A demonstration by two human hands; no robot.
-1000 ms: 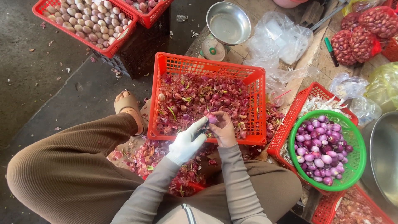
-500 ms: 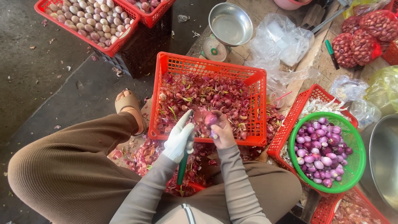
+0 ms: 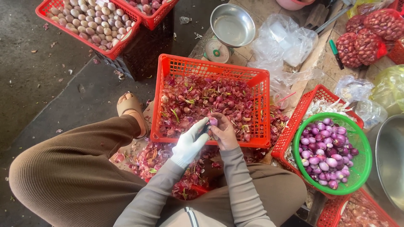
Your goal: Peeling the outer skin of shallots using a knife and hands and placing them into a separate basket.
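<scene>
Head view: at the centre of the frame the two hands meet over the near rim of a red plastic crate (image 3: 168,101) heaped with purple shallot skins (image 3: 198,101) and a few unpeeled bulbs. The left hand (image 3: 189,145), in a white glove, is curled round a dark tool handle whose blade cannot be made out; its fingertips point up and right toward the other hand. The bare right hand (image 3: 224,133) is closed around a small purple shallot (image 3: 213,121), pinched between thumb and fingers just above the crate's front wall. More skins lie on the floor below the crate, between the person's knees.

At the right of the frame a green round basket (image 3: 362,168) holds peeled shallots, sitting in another red basket. In the upper left a red tray (image 3: 120,46) carries pale bulbs on a black crate. At top centre stands a small scale with a steel pan (image 3: 232,25), with clear plastic bags (image 3: 286,42) beside it and red mesh sacks at the upper right.
</scene>
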